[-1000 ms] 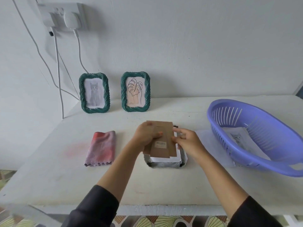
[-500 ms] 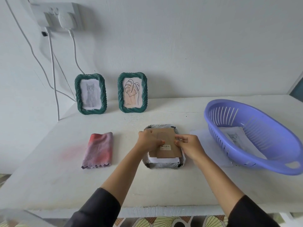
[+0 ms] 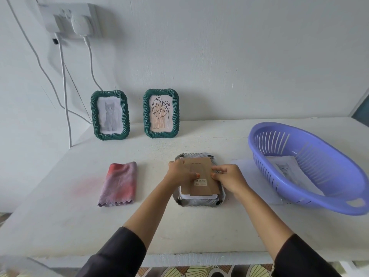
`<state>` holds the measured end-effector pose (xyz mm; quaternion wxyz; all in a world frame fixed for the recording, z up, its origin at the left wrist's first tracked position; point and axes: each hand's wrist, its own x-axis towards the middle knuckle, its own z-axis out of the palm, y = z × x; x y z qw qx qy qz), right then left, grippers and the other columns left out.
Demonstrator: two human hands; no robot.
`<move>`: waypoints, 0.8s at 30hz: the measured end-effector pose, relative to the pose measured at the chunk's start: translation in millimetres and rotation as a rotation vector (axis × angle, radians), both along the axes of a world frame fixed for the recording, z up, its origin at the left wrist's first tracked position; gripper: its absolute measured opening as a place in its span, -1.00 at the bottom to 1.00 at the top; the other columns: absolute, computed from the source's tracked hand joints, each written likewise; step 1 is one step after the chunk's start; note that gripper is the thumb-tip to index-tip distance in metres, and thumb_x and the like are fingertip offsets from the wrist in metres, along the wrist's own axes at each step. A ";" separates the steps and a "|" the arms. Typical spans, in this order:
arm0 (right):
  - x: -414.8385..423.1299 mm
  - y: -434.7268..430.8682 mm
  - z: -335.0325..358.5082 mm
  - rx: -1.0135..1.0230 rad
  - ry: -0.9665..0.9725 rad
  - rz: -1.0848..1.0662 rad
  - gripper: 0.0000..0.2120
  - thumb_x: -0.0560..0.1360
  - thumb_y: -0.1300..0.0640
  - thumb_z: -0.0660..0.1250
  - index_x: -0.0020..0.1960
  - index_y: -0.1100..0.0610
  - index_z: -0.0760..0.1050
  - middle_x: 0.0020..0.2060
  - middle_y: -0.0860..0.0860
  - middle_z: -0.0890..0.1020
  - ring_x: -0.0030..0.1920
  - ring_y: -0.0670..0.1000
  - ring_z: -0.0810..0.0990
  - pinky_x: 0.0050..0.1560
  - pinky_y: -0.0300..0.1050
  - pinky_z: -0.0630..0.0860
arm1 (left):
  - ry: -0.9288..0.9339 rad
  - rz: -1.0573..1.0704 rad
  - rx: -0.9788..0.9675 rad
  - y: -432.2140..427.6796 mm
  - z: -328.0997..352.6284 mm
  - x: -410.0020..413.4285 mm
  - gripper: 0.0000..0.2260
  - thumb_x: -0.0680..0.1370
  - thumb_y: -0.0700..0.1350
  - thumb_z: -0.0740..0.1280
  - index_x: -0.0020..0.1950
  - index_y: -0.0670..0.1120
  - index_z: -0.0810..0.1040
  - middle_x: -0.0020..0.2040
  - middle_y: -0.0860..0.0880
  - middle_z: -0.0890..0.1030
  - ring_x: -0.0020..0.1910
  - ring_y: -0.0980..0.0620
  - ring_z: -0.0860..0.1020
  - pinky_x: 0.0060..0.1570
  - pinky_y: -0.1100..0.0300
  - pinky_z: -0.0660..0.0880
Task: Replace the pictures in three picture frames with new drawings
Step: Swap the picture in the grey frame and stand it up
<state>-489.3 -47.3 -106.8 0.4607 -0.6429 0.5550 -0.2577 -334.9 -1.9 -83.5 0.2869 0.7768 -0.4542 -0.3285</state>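
A folded red-and-purple cloth [image 3: 118, 183] is seen at the left of the white table [image 3: 60, 226]. Behind it, two green frames are stood upright near the wall. The left one [image 3: 93, 116] shows a cat drawing and the next [image 3: 175, 114] a leaf drawing.

At centre, a third frame [image 3: 199, 201] is laid face down. A brown backing board [image 3: 201, 172] is held over its opening, slightly askew. The left hand [image 3: 178, 173] is closed over the board's left edge, with the thumb pressed on top. The right hand [image 3: 229, 177] pinches the right edge with curled fingertips. A strip of white paper [image 3: 197, 196] shows below the board's near edge.

The step is judged to be the seating of the board. Two faults are possible from here. If the board is pressed while askew, a corner may ride on the rim and not drop in. The paper beneath may also be shifted or creased, so that the drawing sits crooked.

Just right of the frame, a loose white sheet [image 3: 242, 166] lies flat, its far side hidden under the basket. At the far right, a lilac slotted basket [image 3: 329, 166] holds a sheet with a cat drawing [image 3: 284, 168]. Whether more sheets lie under it cannot be told.
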 end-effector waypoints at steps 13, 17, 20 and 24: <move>4.7 -5.7 5.1 -0.003 0.118 -0.006 -0.66 0.38 0.26 0.42 0.16 0.18 0.56 0.14 0.13 0.61 0.12 0.07 0.57 0.04 -0.19 0.41 | -0.216 -0.061 0.013 0.7 0.3 -0.3 -0.53 0.45 -0.02 0.40 0.30 -0.15 0.41 0.27 -0.13 0.48 0.29 -0.11 0.39 0.28 0.06 0.33; 7.1 -7.4 8.9 -0.014 0.211 0.010 -0.65 0.37 0.25 0.42 0.16 0.16 0.57 0.13 0.10 0.62 0.13 0.09 0.58 0.11 -0.16 0.45 | -0.207 -0.065 -0.001 3.4 1.5 -3.0 -0.59 0.47 -0.08 0.39 0.25 -0.20 0.43 0.25 -0.15 0.51 0.25 -0.11 0.43 0.21 0.08 0.37; 9.7 -9.0 15.1 -0.025 0.329 0.050 -0.67 0.38 0.23 0.38 0.14 0.11 0.57 0.10 0.07 0.63 0.09 0.10 0.59 0.10 -0.11 0.49 | -0.206 -0.068 -0.008 4.3 2.9 -3.8 -0.60 0.47 -0.10 0.40 0.24 -0.22 0.44 0.23 -0.15 0.52 0.22 -0.11 0.46 0.13 0.11 0.41; 18.0 -9.5 22.3 -0.083 0.516 0.096 -0.77 0.43 0.20 0.31 0.08 0.09 0.54 -0.02 0.06 0.64 0.03 0.10 0.61 -0.11 -0.17 0.44 | -0.212 -0.075 0.009 2.7 0.5 -2.6 -0.60 0.44 -0.07 0.42 0.19 -0.23 0.47 0.17 -0.16 0.55 0.16 -0.11 0.49 0.08 0.10 0.44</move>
